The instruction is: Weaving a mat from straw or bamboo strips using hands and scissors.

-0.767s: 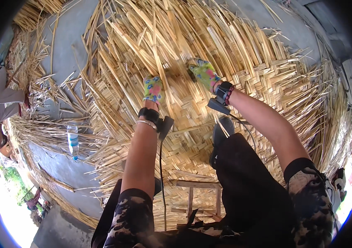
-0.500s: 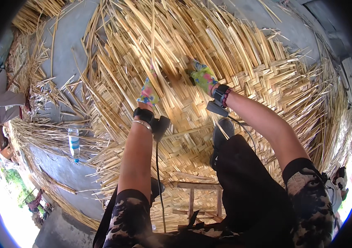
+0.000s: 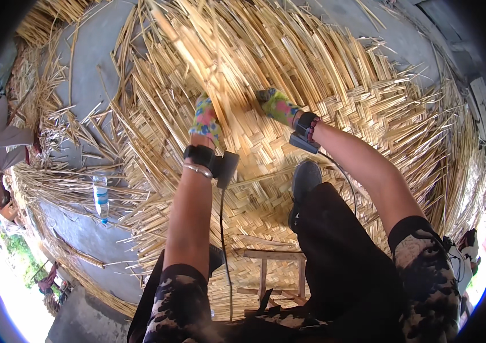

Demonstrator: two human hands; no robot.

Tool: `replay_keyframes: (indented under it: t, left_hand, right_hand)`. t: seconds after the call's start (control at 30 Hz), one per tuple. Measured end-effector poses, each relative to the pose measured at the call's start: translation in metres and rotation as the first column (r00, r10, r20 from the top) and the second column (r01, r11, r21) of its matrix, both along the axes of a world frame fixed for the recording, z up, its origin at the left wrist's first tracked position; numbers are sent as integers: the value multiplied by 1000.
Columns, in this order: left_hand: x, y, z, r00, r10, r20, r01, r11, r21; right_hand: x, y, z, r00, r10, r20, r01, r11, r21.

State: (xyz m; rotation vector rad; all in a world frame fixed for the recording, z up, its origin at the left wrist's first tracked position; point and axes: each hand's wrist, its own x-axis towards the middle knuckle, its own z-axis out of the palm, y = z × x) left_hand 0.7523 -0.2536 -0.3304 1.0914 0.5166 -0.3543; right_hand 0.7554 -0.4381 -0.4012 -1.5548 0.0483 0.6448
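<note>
A seated person weaves a large bamboo-strip mat [image 3: 288, 171] spread on the concrete floor [image 3: 91, 74], both gloved hands pressed down at its working edge. The left hand [image 3: 206, 119] closes around a long loose strip [image 3: 197, 63] running away from it, while the right hand [image 3: 276, 106] lies nearly flat, fingers spread on the weave. Beneath and behind the hands the lattice looks finished; beyond them, strips fan out unwoven, so much appears left.

You have a wide, flat mat [image 3: 323, 114] of pale woven straw strips spread on the ground, its loose unwoven strips [image 3: 197, 51] fanning outward past the woven part.
</note>
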Motion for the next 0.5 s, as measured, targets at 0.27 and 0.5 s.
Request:
replay_keyframes:
  t: [0.27,0.5]
  left_hand:
    - [-71,23,-41,849,487,205,-489,871,-44]
    - [-120,8,-62,793,594,-136,-589,804,83]
  right_hand:
    - [31,-18,9,671,739,62,-356,394,-847]
    - [29,-34,40,718,689,-102,-307,181,-935]
